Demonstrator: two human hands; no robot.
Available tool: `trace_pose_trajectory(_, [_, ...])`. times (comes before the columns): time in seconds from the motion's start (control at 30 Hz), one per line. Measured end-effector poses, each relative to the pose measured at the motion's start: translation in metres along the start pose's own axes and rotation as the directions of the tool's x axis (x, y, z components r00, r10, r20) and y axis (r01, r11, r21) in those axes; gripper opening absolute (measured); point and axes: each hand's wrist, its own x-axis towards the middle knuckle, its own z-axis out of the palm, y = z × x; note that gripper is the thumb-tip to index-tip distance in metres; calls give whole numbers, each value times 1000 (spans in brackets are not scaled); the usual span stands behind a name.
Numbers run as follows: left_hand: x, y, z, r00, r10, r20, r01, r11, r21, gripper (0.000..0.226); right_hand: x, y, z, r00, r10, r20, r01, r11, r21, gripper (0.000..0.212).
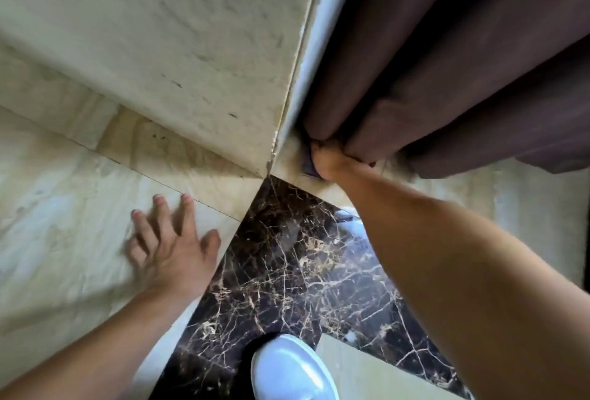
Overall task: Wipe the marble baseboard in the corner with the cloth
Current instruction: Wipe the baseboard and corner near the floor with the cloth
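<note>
My right hand (pixel 332 161) is closed on a small purple-grey cloth (pixel 309 166) and presses it against the beige marble baseboard (pixel 289 163), just right of the corner, under the hem of the curtain. Most of the cloth is hidden by my fingers. My left hand (pixel 170 244) lies flat with fingers spread on the beige marble floor left of the corner and holds nothing. The baseboard on the left wall (pixel 178 144) runs away from the corner and shows brownish stains.
A heavy brown curtain (pixel 447 80) hangs down the right side, its hem touching my right hand. A dark veined marble floor strip (pixel 287 272) leads into the corner. A white shoe (pixel 292 371) stands on it at the bottom. A stained cream wall (pixel 159 32) rises on the left.
</note>
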Motion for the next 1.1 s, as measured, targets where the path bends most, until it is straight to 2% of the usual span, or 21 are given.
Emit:
trace_pose_trajectory(0.1, [5, -3, -8, 1000, -5, 11, 5, 1000, -1, 80, -85, -1, 21, 965, -238, -108, 208, 949, -236, 55])
trace_pose_trajectory(0.17, [6, -1, -12, 1000, -3, 7, 3, 999, 37, 80, -156, -4, 53, 927, -375, -25, 361, 907, -218, 56])
trace_pose_trajectory(0.2, [7, -2, -13, 1000, -1, 12, 1, 999, 44, 81, -182, -7, 67, 887, -459, 52, 458, 859, -229, 55])
trace_pose_trajectory(0.27, [5, -7, -5, 1000, -4, -15, 4, 999, 45, 82, -195, -13, 78, 757, -611, 231, 653, 718, -242, 53])
trace_pose_trajectory(0.33, [4, -13, 2, 994, 50, -102, -43, 997, 67, 80, -161, -13, 63, 616, -730, 296, 785, 534, -315, 53])
trace_pose_trajectory(0.37, [5, -17, 4, 987, 82, -139, -73, 995, 64, 78, -141, -11, 53, 588, -757, 284, 796, 480, -369, 52])
trace_pose_trajectory(0.4, [6, -22, 2, 985, 91, -146, -83, 995, 58, 78, -124, -7, 46, 593, -768, 243, 780, 473, -410, 52])
trace_pose_trajectory(0.43, [7, -26, 0, 986, 94, -137, -85, 994, 66, 78, -117, -5, 45, 640, -742, 200, 738, 521, -429, 52])
trace_pose_trajectory(0.53, [7, -37, -7, 974, 115, -195, -101, 991, 82, 79, -168, -20, 82, 842, -538, 26, 527, 812, -251, 54])
trace_pose_trajectory(0.57, [8, -43, -8, 967, 104, -231, -93, 994, 57, 79, -198, -27, 97, 861, -507, 26, 499, 836, -226, 55])
trace_pose_trajectory(0.63, [6, -53, -5, 956, 61, -287, -56, 998, 27, 77, -230, -39, 115, 807, -587, 60, 579, 768, -274, 59])
trace_pose_trajectory(0.73, [5, -63, 3, 934, 56, -353, -71, 997, -28, 64, -193, -73, 107, 696, -689, 201, 715, 638, -287, 57])
trace_pose_trajectory(0.77, [7, -61, 2, 923, 4, -385, -47, 994, -101, 59, -171, -93, 101, 682, -693, 236, 731, 627, -270, 56])
trace_pose_trajectory(0.83, [12, -71, -2, 900, -213, -380, 119, 960, -255, 54, -123, -156, 110, 668, -715, 204, 741, 618, -261, 57])
trace_pose_trajectory(0.87, [19, -69, -7, 891, -265, -368, 158, 942, -296, 54, -97, -187, 110, 682, -715, 155, 722, 623, -302, 57])
trace_pose_trajectory(0.93, [27, -75, -9, 902, -259, -344, 166, 946, -278, 56, -59, -244, 113, 664, -725, 181, 733, 583, -351, 58])
trace_pose_trajectory(1.0, [26, -89, -15, 935, -208, -288, 141, 961, -237, 55, -47, -269, 114, 584, -783, 215, 784, 475, -400, 56])
trace_pose_trajectory(1.03, [24, -94, -23, 947, -180, -266, 121, 967, -224, 53, -49, -263, 112, 562, -803, 200, 789, 448, -421, 55])
trace_pose_trajectory(1.1, [22, -105, -40, 974, -133, -184, 97, 976, -195, 51, -71, -231, 107, 590, -791, 160, 760, 478, -439, 56])
